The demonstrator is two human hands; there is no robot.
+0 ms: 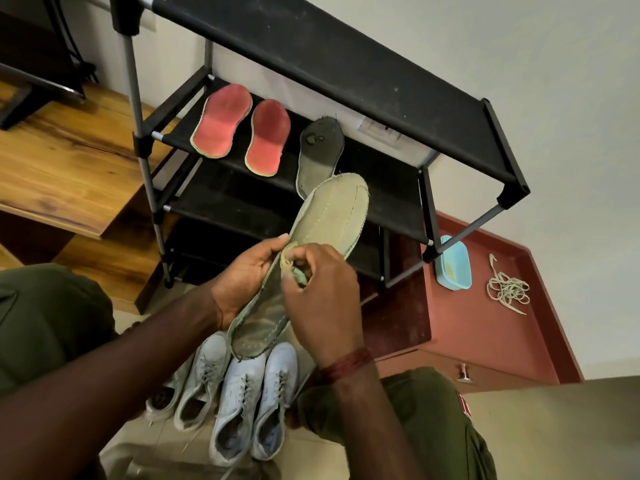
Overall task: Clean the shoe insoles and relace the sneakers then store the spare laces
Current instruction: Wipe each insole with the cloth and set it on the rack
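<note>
Left hand (247, 273) grips the long olive-green fabric insole (329, 216) by its edge, fingers curled round it, holding it tilted above the floor in front of the black fabric shoe rack (363, 74). Right hand (323, 299) pinches a small crumpled cloth (295, 270) against the insole's middle. Two pink-red insoles (221, 121) and a dark grey insole (320, 150) lie on a rack shelf. Four pale lace-up sneakers (239, 396) stand on the floor below. On the low red cabinet (485, 327) sit a light blue plastic tub (453, 265) and, apart from it, a tangle of pale laces (507, 289).
</note>
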